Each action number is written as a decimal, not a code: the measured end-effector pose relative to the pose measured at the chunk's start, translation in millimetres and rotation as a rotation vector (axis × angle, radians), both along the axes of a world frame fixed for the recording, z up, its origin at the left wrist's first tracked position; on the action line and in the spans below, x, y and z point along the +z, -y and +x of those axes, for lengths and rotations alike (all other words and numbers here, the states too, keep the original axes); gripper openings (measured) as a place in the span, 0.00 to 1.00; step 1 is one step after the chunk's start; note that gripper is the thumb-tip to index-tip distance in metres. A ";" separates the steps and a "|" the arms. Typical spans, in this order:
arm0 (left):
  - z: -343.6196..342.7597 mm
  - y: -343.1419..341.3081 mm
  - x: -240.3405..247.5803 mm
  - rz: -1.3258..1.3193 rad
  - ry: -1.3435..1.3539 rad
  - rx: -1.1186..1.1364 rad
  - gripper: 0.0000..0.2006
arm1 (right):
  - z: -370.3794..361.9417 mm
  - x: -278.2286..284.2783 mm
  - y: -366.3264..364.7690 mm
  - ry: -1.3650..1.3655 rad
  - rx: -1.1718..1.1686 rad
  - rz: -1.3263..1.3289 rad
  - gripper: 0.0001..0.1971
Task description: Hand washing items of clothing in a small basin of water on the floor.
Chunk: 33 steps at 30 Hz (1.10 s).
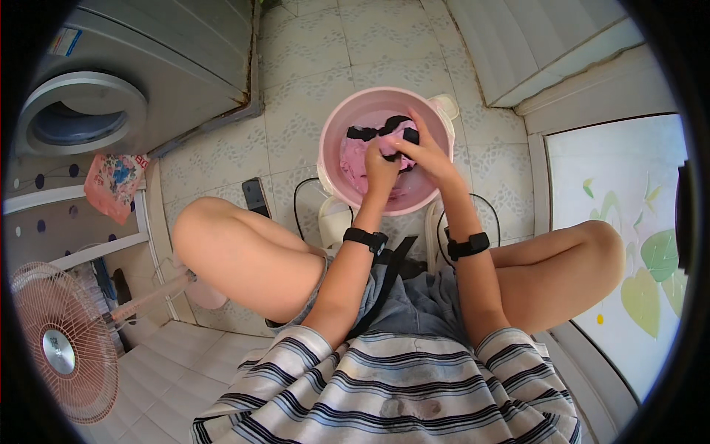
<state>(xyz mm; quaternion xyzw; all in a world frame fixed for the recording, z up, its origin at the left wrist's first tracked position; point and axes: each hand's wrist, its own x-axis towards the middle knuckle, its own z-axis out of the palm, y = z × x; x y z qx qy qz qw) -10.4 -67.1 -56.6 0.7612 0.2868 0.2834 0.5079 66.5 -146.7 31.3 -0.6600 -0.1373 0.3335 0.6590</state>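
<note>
A pink basin [327, 129] with water in it stands on the floor between my feet. In it lies a wet pink garment with black trim [356, 157], bunched up and partly under water. My left hand [381, 169] is closed on the black-edged part of the cloth. Close beside it, my right hand [430, 154] grips the same garment between thumb and fingers, one finger stretched upward. Both hands meet over the basin's middle, and the fabric between them is partly hidden by the fingers. Each wrist wears a black band.
A dark phone [256, 197] lies on the tiled floor left of the basin. A front-loading washing machine [185, 81] stands at the far left, and a pink fan [63, 344] at the near left. A leaf-patterned door panel [617, 244] is on the right. Black cables loop near both wrists.
</note>
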 end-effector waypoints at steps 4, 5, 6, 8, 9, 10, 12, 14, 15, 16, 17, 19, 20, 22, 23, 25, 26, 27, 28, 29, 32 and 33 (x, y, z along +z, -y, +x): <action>0.8 18.4 5.0 0.235 -0.083 -0.178 0.10 | -17.3 -7.3 -11.3 0.715 -0.028 -0.328 0.39; 0.5 23.6 15.9 0.200 -0.089 -0.205 0.12 | -19.5 -3.0 -11.5 0.695 -0.034 -0.331 0.35; 0.0 26.5 17.5 0.205 -0.089 -0.204 0.12 | -19.9 -6.6 -12.8 0.695 -0.034 -0.326 0.35; 0.2 31.3 14.5 -0.220 0.058 -0.195 0.19 | -18.0 -22.8 -17.8 0.765 -0.027 -0.283 0.23; -0.4 29.6 18.7 -0.222 0.055 -0.196 0.19 | -16.9 -26.0 -18.3 0.762 -0.027 -0.285 0.23; -0.7 26.7 26.2 -0.094 -0.209 -0.314 0.20 | -15.7 -27.6 -17.7 0.622 -0.092 -0.290 0.16; -3.1 21.6 30.6 0.042 -0.480 -0.417 0.20 | -13.3 -26.0 -21.0 0.477 -0.147 -0.284 0.12; -6.8 15.9 12.9 -0.326 -0.528 -0.352 0.19 | -5.0 -18.5 -24.1 -0.063 -0.306 -0.203 0.16; -7.3 13.7 2.2 -0.324 -0.527 -0.343 0.19 | -3.3 -27.7 -27.1 -0.157 -0.380 -0.126 0.18; -8.7 9.6 -5.2 -0.274 -0.446 -0.291 0.17 | -3.4 -24.9 -32.3 -0.159 -0.367 -0.119 0.18; -11.8 4.7 -12.0 -0.223 -0.366 -0.239 0.16 | -4.6 -22.0 -38.1 -0.235 -0.423 -0.072 0.16; -10.2 5.0 -3.1 -0.326 -0.276 -0.264 0.16 | -0.3 -30.1 -37.4 -0.311 -0.494 -0.040 0.15; -8.9 4.6 5.0 -0.424 -0.183 -0.289 0.17 | 1.4 -34.9 -36.7 -0.343 -0.515 0.007 0.14; -10.2 -3.8 17.0 -0.448 -0.187 -0.349 0.16 | 5.1 -46.3 -35.7 -0.373 -0.527 0.058 0.14; -10.4 -6.8 23.0 -0.471 -0.192 -0.411 0.15 | 9.0 -52.1 -31.5 -0.482 -0.373 0.185 0.15; -16.1 -14.8 26.1 -0.576 -0.154 -0.448 0.14 | 11.6 -56.9 -29.9 -0.594 -0.192 0.314 0.16; -18.6 -17.9 27.5 -0.684 -0.114 -0.499 0.14 | 13.5 -59.3 -28.2 -0.666 -0.109 0.386 0.16; -18.8 -17.8 31.9 -0.686 -0.111 -0.495 0.14 | 14.2 -55.0 -27.5 -0.736 -0.032 0.454 0.17; -18.6 -16.4 36.0 -0.671 -0.164 -0.486 0.13 | 14.1 -51.4 -28.0 -0.734 -0.031 0.450 0.17; -17.2 -14.7 40.0 -0.656 -0.217 -0.479 0.12 | 14.5 -47.8 -27.8 -0.731 -0.071 0.386 0.17; -18.6 -11.4 22.8 -0.614 -0.372 -0.304 0.10 | 14.9 -52.2 -36.9 -0.554 -0.064 0.183 0.20; -18.7 -10.4 10.1 -0.709 -0.220 -0.201 0.07 | 15.0 -55.7 -39.1 -0.383 -0.020 0.043 0.22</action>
